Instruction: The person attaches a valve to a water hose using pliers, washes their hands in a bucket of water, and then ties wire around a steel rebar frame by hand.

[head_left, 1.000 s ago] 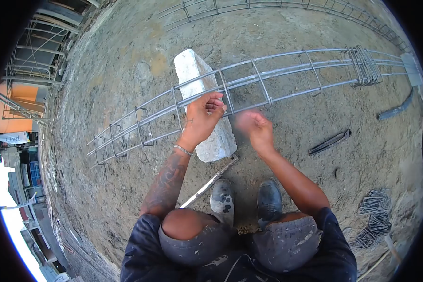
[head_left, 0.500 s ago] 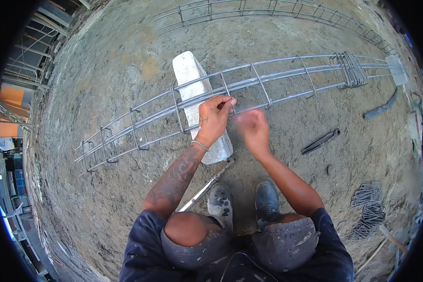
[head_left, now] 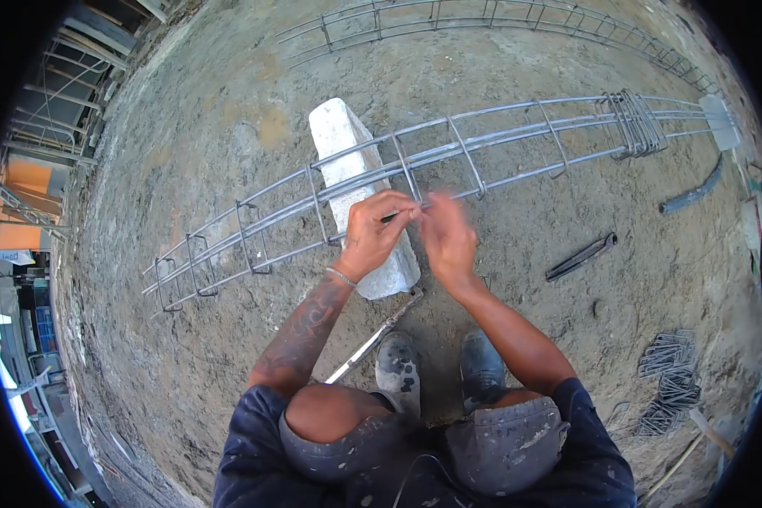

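Observation:
A long rebar cage [head_left: 288, 216] of thin bars and bent stirrups crosses in front of me, propped on a pale concrete block [head_left: 334, 131]. My left hand [head_left: 371, 229] is at the near bar by one stirrup [head_left: 404, 162]. Its thumb and fingertips are pinched together; whatever they hold is too small to make out. Close against those fingertips is my right hand [head_left: 450, 245], its fingers smeared by motion, so their grip does not show.
Pliers-like black tool [head_left: 581, 256] lies on the dirt to the right. A hammer-like tool [head_left: 372, 337] lies by my left boot [head_left: 397, 366]. Loose stirrups [head_left: 670, 381] are piled at the lower right. Another rebar cage [head_left: 483, 21] lies beyond.
My right hand has moved left and in, up to my left fingertips. My left hand has shifted slightly left and down, its fingers still pinched.

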Demonstrator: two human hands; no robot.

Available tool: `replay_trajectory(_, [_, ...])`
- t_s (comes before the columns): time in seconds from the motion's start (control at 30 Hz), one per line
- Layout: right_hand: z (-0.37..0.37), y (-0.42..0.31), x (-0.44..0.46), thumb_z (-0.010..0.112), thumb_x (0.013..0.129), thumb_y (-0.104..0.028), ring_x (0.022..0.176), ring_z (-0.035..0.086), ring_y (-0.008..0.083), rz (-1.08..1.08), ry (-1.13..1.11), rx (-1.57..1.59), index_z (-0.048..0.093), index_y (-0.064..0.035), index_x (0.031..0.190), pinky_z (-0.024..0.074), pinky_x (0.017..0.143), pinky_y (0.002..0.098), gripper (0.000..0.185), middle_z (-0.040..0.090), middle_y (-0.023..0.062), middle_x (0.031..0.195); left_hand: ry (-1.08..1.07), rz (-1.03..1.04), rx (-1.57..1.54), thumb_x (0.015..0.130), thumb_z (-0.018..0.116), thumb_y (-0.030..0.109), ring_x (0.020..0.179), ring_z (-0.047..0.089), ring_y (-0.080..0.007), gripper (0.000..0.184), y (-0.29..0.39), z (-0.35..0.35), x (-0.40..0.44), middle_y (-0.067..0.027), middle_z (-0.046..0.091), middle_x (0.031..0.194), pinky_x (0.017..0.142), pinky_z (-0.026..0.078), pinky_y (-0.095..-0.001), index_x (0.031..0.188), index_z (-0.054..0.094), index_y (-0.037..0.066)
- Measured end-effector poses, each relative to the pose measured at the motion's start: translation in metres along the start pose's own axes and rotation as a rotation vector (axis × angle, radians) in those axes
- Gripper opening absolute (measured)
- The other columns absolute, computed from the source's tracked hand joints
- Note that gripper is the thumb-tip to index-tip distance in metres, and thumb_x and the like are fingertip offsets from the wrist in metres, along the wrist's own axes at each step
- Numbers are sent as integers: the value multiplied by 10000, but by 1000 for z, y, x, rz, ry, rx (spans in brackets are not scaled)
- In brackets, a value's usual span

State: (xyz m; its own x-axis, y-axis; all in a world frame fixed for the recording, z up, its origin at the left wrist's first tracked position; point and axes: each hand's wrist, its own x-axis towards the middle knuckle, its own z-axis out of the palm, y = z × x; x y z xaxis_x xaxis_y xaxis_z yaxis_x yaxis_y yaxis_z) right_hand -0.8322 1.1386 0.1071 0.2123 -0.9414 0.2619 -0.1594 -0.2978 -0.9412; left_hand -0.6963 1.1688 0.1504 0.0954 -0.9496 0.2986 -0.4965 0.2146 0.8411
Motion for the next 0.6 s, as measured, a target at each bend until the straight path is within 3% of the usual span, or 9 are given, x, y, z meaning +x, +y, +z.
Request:
replay_trajectory(0.07, [0, 4, 4, 583, 786, -52, 712, 626, 261, -199, 9, -80, 566, -42, 1014, 488, 581, 336, 229, 620, 149, 843, -64, 113, 105, 778, 599, 42, 757, 583, -183, 98, 8, -11, 0, -90, 602, 853, 668, 463, -276, 849, 630, -18])
replay_trajectory(0.13, [-3, 6, 4, 581, 784, -47, 712, 622, 273, -187, -18, -90, 582, -40, 996, 489, 587, 335, 212, 618, 149, 848, -134, 219, 211, 773, 600, 36, 777, 581, -193, 98, 8, -16, -2, -88, 595, 878, 668, 461, -278, 850, 630, -18])
replay_trajectory(0.23, [-1, 10, 2, 577, 782, -38, 710, 614, 290, -153, -70, -77, 598, -35, 970, 488, 591, 334, 189, 615, 150, 846, -153, 124, 59, 708, 652, 45, 759, 587, -227, 150, 1, -21, 0, -111, 586, 910, 667, 479, -295, 852, 639, 5])
replay_trajectory(0.3, [-2, 11, 3, 574, 783, -34, 709, 612, 295, -130, -92, -64, 598, -32, 962, 485, 590, 335, 181, 613, 152, 838, -246, -175, -34, 686, 697, 73, 825, 570, -184, 191, 0, -20, 6, -81, 566, 908, 667, 469, -281, 837, 618, -12])
replay_trajectory(0.43, [-6, 7, 6, 565, 789, -34, 696, 608, 293, -164, -120, -77, 598, -21, 949, 480, 584, 341, 164, 608, 152, 820, -273, -232, -142, 656, 722, 83, 768, 578, -179, 209, -8, -15, 16, -77, 566, 869, 663, 474, -284, 777, 589, -23])
replay_trajectory(0.5, [-7, 8, 7, 561, 791, -33, 692, 607, 292, -142, -135, -65, 599, -17, 940, 479, 582, 340, 155, 606, 151, 814, -329, -145, 201, 653, 718, 84, 686, 578, -199, 209, -6, -14, 21, -89, 574, 764, 621, 463, -299, 697, 544, -21])
replay_trajectory(0.53, [-6, 9, 7, 566, 791, -45, 694, 608, 290, -116, -141, -43, 598, -14, 940, 480, 586, 337, 155, 606, 150, 814, -330, -145, 202, 653, 718, 84, 686, 578, -199, 209, -5, -14, 26, -89, 574, 764, 621, 463, -299, 697, 544, -21])
replay_trajectory(0.6, [-5, 9, 8, 570, 791, -57, 696, 609, 288, -77, -157, -23, 597, -12, 940, 481, 591, 334, 158, 606, 150, 814, -444, -176, 388, 607, 705, 85, 720, 567, -312, 220, -7, -12, 34, -138, 561, 708, 621, 453, -358, 702, 523, 6])
